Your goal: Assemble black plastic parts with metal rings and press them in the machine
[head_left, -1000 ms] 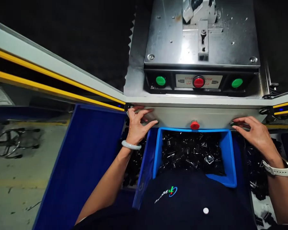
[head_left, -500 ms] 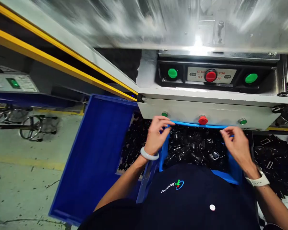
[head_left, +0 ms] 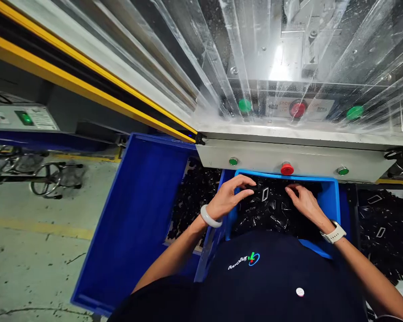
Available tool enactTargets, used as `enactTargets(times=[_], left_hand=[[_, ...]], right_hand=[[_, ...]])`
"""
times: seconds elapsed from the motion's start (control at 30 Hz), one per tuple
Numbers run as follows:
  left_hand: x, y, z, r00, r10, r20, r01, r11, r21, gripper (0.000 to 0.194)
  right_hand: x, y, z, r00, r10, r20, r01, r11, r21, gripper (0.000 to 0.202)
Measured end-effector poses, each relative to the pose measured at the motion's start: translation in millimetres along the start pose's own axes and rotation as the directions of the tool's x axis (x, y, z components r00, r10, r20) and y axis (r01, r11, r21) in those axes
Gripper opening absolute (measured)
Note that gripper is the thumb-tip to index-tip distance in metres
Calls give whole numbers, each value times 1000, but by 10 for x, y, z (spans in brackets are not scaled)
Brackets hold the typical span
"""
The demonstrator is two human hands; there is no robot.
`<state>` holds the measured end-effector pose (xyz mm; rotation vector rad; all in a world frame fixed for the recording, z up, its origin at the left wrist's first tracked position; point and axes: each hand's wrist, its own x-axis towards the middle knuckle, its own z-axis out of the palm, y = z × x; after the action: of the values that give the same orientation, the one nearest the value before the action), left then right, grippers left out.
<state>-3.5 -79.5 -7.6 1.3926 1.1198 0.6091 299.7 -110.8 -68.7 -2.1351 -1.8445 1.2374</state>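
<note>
Here are both hands in over the bright blue bin (head_left: 333, 197), and it's well loaded: glossy black pieces (head_left: 270, 217) heaped between and below the hands, nearer the body. The left hand (head_left: 233, 196) comes in over the bin's left side, thumb and fingers parted in a loose curve, with a pale-edged frame (head_left: 265, 194) lying just beyond its fingertips. Across from it, the right hand (head_left: 305, 205) reaches in with fingers bent and tips dipped toward the dark heap; whether it pinches a piece, I cannot tell.

More stock outside! To the left of the left hand, small black parts (head_left: 196, 190) spread beside a big dark blue box wall (head_left: 127, 219). Off to the right of the right hand, another black heap (head_left: 384, 219), with a couple of pale-rimmed frames showing on it.

And what a change: a second ago both hands were up at the white panel (head_left: 258, 156), fingers at its two ends; half a second ago they were by the bin's edges, farther apart. Now they've closed in, the panel's green buttons (head_left: 233, 161) in plain sight beyond them. Farther ahead, a clear screen (head_left: 211, 53) now covers the machine's steel plate and control strip, both uncovered a second ago.
</note>
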Motion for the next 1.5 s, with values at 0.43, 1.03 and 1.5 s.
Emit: enactTargets(times=[0.43,1.03,1.5], left_hand=[[175,198,401,951,-286,118,254,505,-825,39],[277,549,556,940,-250,232,340,646,-684,54],[1233,1372,-113,998,-23,-51,-10,821,-571,19]], right_hand=[[-268,-66,-268,983,-182,-37,185,950,250,32],[-578,-606,-830,474,-800,-367,829,546,-119,59],[652,-1421,-2190,559,-502,-660,595,797,-101,32]])
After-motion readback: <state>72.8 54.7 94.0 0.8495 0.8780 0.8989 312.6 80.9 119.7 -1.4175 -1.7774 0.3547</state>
